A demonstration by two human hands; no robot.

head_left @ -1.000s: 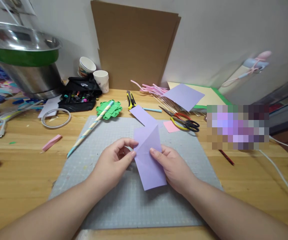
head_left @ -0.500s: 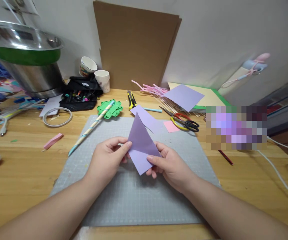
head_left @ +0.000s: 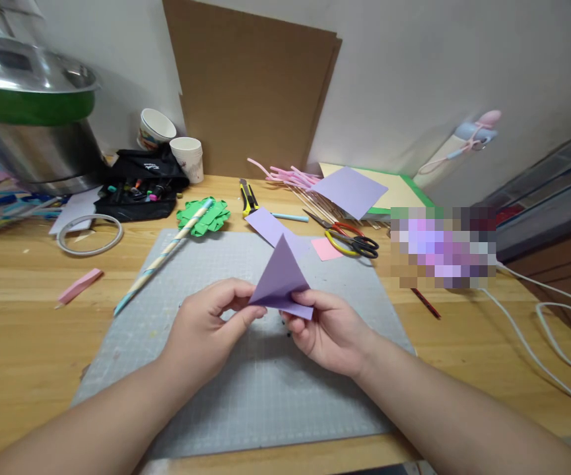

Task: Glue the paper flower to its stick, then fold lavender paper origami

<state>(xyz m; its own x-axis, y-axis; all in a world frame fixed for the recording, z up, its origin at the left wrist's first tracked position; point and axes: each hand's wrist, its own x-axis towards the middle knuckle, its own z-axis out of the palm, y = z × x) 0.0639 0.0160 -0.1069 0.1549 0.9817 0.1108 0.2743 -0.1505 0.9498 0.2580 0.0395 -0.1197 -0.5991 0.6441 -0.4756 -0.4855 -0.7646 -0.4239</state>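
Note:
A folded purple paper point(head_left: 280, 274) is held up over the grey cutting mat point(head_left: 235, 402), its pointed end upward and its lower edge bent up. My left hand point(head_left: 216, 323) pinches the lower left corner between thumb and fingers. The right side of the sheet is gripped by my right hand point(head_left: 327, 326), thumb in front and the other fingers beneath. Beyond the hands, another purple strip point(head_left: 271, 227) and a pink paper piece point(head_left: 327, 249) lie at the mat's far edge.
Scissors point(head_left: 349, 239), a yellow cutter point(head_left: 248, 198) and a purple square point(head_left: 350, 191) lie behind the mat. A striped stick point(head_left: 164, 256) rests on green paper point(head_left: 218, 219) at left. A tape ring point(head_left: 90, 235), a black pouch point(head_left: 141, 185) and paper cups point(head_left: 187, 159) stand farther left.
The paper's lower part has been bent up, and the sheet has turned in my hands. My right thumb has moved higher. The whole view has shifted slightly to the right.

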